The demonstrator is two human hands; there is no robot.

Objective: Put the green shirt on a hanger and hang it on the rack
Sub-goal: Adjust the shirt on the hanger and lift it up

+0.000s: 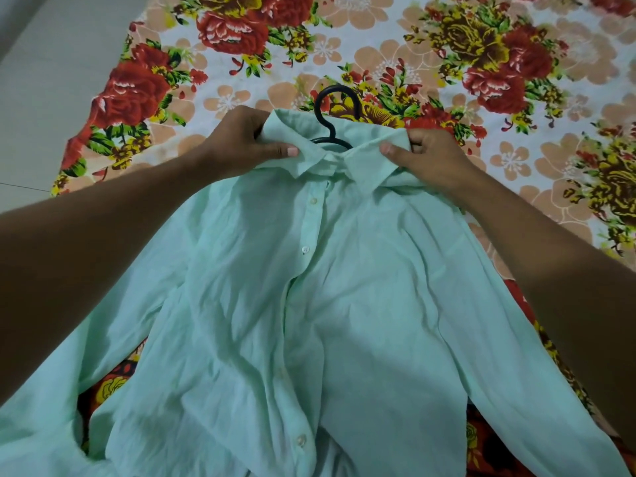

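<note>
The pale mint-green buttoned cotton shirt (309,287) lies front-up on the floral red-and-peach bedsheet (481,46), with the black plastic hanger (332,111) inside its neck and only the hook showing. The left hand (237,139) and the right hand (430,156) each pinch 1 side of the collar. If either shoulder sits off the hidden hanger arm, lifting could tip the shirt and let it slide off. No rack is in view.

No readable text or labels.
</note>
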